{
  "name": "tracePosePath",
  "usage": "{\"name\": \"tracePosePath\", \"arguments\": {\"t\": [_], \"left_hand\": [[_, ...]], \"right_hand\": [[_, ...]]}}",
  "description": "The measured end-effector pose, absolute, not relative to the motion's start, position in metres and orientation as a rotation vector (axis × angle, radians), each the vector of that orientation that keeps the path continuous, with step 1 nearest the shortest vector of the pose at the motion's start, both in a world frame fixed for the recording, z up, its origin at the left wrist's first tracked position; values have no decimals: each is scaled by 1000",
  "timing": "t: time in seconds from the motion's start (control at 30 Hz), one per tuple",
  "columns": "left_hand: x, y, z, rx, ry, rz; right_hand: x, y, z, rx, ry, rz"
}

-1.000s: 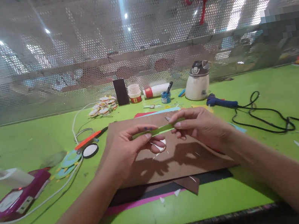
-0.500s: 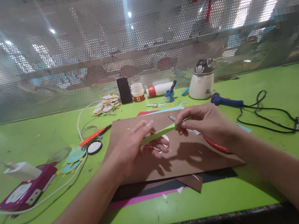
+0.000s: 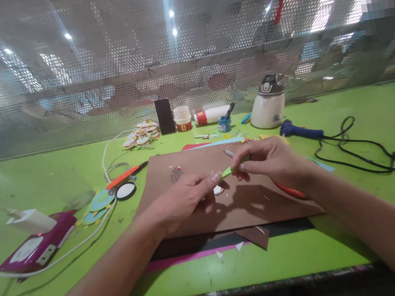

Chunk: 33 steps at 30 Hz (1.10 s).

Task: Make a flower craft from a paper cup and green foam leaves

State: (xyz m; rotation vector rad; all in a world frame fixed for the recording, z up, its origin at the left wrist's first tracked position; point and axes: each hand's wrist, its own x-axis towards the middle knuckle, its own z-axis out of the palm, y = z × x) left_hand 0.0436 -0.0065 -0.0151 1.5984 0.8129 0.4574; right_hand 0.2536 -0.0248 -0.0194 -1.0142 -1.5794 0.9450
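Observation:
A narrow strip of green paper [image 3: 227,172] is stretched between my two hands above the brown board [image 3: 261,213]. My left hand [image 3: 193,194] pinches its left end between thumb and fingers. With closed fingertips my right hand [image 3: 263,159] grips the other end. Under the hands a small white disc [image 3: 218,190] lies on the board, partly covered by my left fingers. A grey pen-like tip [image 3: 228,153] shows behind my right hand. Red-orange handles [image 3: 290,189], probably of scissors, stick out below my right wrist.
At left are an orange cutter [image 3: 122,177], a round black-rimmed white disc [image 3: 126,191] and a purple power strip [image 3: 39,245] with cables. A blue glue gun [image 3: 300,130] with a black cord lies right. Behind stand a phone [image 3: 165,116], a blue jar [image 3: 224,124] and a white jug [image 3: 269,103].
My left hand has slid right along the green strip, nearer my right hand, and its fingers have closed. Less of the strip shows between the hands.

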Motion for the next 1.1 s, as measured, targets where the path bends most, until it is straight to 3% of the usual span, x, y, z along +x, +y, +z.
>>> {"name": "tracePosePath", "arguments": {"t": [0.43,1.1], "left_hand": [[47,-4,-27,1178,708,373],[49,-8,-21,1293,729,477]], "right_hand": [[260,-22,-21,-988,-1575,1038],[264,-18,-23,-917,-1585,1108]]}}
